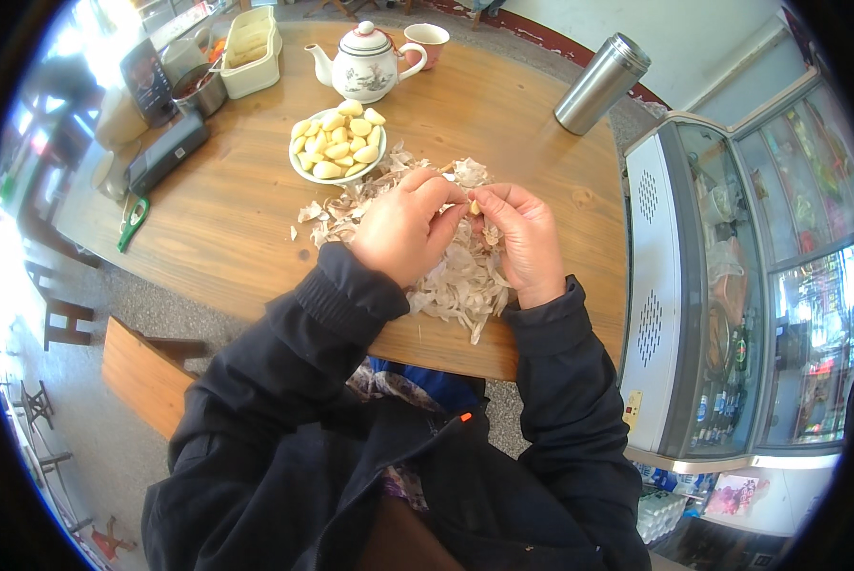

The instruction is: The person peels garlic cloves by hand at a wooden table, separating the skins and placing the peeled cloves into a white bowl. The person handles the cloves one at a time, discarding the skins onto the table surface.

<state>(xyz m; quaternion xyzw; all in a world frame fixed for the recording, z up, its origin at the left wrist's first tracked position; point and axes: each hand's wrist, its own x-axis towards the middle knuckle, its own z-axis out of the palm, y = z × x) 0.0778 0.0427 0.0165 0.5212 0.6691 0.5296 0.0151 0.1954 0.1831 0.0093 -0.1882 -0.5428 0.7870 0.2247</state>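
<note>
A small garlic clove [475, 208] shows pale yellow between the fingertips of both hands, above a heap of skins. My right hand [525, 232] pinches it between thumb and fingers, with a bit of papery skin hanging below. From the other side, the thumb and forefinger of my left hand [409, 225] close on the clove's edge; the fingers partly hide this contact. Dry garlic skins [463, 282] lie spread beneath and around both hands. Just beyond my left hand, a pale bowl [305, 170] is heaped with peeled garlic cloves [338, 148].
On the wooden table [213, 243] stand a white teapot [365, 71], a pink cup [430, 46] and a steel flask [602, 84]. Green-handled scissors [134, 223], a dark case [168, 153], a phone [147, 82] and a cream container [250, 53] are leftward. A display fridge [652, 285] stands right.
</note>
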